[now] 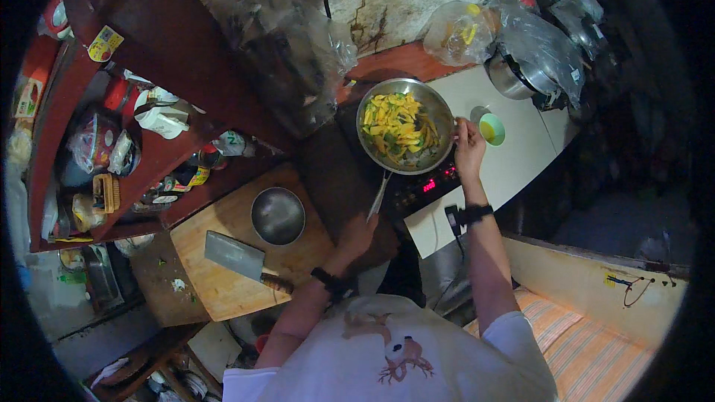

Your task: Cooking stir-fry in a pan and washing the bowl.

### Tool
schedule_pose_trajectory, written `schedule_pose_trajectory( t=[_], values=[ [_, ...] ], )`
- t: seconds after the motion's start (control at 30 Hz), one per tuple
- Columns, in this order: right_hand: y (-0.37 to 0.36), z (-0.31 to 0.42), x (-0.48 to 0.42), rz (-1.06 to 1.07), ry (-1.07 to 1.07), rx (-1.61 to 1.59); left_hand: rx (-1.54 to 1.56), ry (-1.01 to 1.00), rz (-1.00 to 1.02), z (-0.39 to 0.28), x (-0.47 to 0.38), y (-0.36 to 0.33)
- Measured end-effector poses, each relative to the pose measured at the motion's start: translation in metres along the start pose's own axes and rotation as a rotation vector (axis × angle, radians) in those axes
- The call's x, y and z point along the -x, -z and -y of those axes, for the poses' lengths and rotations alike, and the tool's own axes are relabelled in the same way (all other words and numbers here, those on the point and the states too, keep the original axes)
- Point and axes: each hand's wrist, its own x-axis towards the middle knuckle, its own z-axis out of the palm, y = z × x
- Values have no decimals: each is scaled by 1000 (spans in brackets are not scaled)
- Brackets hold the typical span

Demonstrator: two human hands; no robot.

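Observation:
A stainless steel frying pan (441,159) holds sliced yellow and green food (394,123). It is over a black induction cooker (410,195) with a lit red display; I cannot tell whether it rests on the surface. My left hand (357,239) grips the end of the pan's long handle (380,195). At the pan's right side, the fingers of my right hand (469,148) pinch its rim or a small side grip, which they partly hide. Just right of that hand stands a pale green bowl (492,129) with some yellow in it.
Left of me, a wooden cutting board (234,301) bears a cleaver (234,255) and a metal bowl (278,216). Dark red shelves (162,170) with bottles and bags rise beyond. A plastic-covered metal pot (511,78) stands back right on the white countertop (525,148).

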Motion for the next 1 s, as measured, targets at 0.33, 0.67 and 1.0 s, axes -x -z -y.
schedule_pose_trajectory(
  t=[0.33, 0.67, 1.0],
  values=[
    [-18, 39, 28, 391, -104, -73, 17, 17, -54, -16, 8, 9],
    [-21, 17, 66, 278, 256, 322, -14, -180, -60, 0, 1, 0],
    [16, -37, 13, -50, -14, -41, 2, -91, -58, -2, -2, -2]
  ],
)
